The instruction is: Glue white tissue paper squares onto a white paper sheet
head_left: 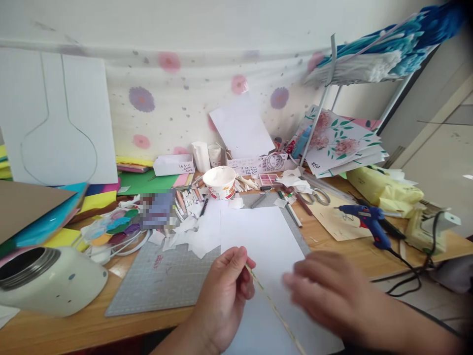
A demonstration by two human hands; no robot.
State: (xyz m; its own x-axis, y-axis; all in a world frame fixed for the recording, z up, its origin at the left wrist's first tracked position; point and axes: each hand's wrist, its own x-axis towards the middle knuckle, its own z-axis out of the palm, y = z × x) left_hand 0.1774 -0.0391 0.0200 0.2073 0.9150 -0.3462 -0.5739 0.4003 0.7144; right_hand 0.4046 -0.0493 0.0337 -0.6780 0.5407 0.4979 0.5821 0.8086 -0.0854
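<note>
"Where was the thin stick (pixel 275 309)?"

"Near, sloping over the white sheet (pixel 258 227), its far end pinched by the left hand (pixel 229 291)."

"And the right hand (pixel 325 286)?"

"Apart from it, to the right, too blurred to tell whether it gripped anything."

"The step, then?"

"Handling the stick, seemingly; the next move likely called for a steady left pinch. Farther right was the glue gun (pixel 364 214); beyond, the tub (pixel 219 190)."

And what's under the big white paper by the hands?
A gray gridded cutting mat sticks out on both sides of the white sheet, so it seems to lie underneath. The paper covers anything else there, so I can't tell.
</note>
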